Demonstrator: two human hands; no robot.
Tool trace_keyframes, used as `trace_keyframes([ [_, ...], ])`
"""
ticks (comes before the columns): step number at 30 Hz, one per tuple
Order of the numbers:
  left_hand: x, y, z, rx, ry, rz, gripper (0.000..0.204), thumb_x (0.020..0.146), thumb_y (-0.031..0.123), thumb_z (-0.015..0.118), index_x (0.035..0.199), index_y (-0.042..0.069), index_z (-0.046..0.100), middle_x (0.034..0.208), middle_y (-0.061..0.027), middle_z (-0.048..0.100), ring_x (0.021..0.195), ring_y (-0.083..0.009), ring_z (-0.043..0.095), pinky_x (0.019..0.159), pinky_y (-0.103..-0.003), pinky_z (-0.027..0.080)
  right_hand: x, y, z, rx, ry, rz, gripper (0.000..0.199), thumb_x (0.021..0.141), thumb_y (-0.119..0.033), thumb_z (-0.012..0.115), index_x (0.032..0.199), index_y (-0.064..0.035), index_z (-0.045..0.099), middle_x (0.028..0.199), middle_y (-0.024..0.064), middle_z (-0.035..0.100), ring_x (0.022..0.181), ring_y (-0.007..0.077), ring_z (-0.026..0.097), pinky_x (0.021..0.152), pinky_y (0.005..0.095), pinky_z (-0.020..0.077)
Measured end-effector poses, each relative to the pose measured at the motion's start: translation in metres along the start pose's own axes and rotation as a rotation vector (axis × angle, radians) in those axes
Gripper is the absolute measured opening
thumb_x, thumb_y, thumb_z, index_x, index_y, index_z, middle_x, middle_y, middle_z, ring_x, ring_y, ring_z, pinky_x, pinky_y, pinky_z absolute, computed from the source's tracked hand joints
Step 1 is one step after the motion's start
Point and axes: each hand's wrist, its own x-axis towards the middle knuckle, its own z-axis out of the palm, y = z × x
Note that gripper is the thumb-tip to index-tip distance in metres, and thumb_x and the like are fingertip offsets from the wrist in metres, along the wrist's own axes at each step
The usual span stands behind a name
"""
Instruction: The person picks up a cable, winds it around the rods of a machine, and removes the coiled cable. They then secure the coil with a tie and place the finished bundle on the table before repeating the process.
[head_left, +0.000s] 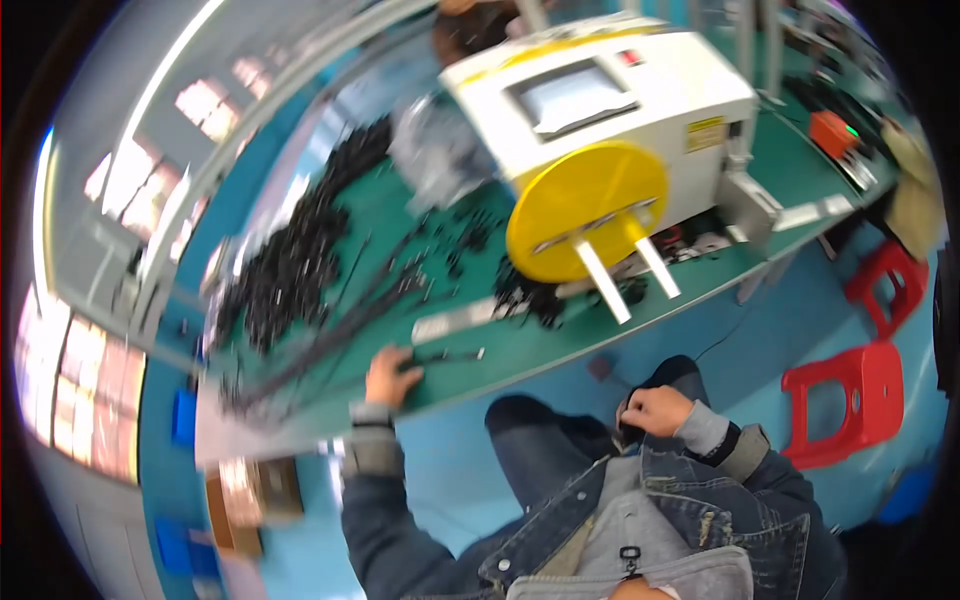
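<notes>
At the near edge of the green table, my left hand closes on a short black cable. The cable's light-tipped end points right along the tabletop. Over my lap, beside my knee, my right hand is curled with its fingers together; whatever may be in it is hidden. Loose black cables lie in long strands just beyond my left hand. A white machine with a screen and a round yellow disc stands on the table ahead; two white prongs stick out from the disc.
A big heap of black cables covers the table's left side, by a clear plastic bag. Red stools stand on the blue floor at right. A cardboard box sits below the table's left end. A person is behind the machine.
</notes>
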Motion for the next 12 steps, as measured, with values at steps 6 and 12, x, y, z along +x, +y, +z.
trace_keyframes([
  [6, 0.003, 0.037, -0.007, -0.039, 0.011, -0.006, 0.017, 0.070, 0.009, 0.064, 0.086, 0.004, 0.061, 0.097, -0.0169, 0.060, 0.093, -0.0325, 0.056, 0.081, -0.037, 0.045, -0.013, 0.003, -0.009, -0.014, 0.001, 0.013, 0.033, 0.079, -0.038, 0.056, 0.078, -0.0054, 0.061, 0.072, 0.0139, 0.062, 0.070, 0.0335, 0.059, 0.064, 0.0423, 0.0460],
  [12, 0.020, 0.006, 0.000, -0.334, 0.327, -0.159, 0.013, 0.081, 0.011, 0.059, 0.091, 0.004, 0.058, 0.104, -0.0170, 0.058, 0.098, -0.0262, 0.057, 0.086, -0.041, 0.043, -0.020, 0.002, -0.015, 0.010, -0.085, 0.011, 0.034, 0.079, -0.039, 0.056, 0.081, -0.0060, 0.061, 0.074, 0.0138, 0.062, 0.073, 0.0333, 0.060, 0.066, 0.0437, 0.0453],
])
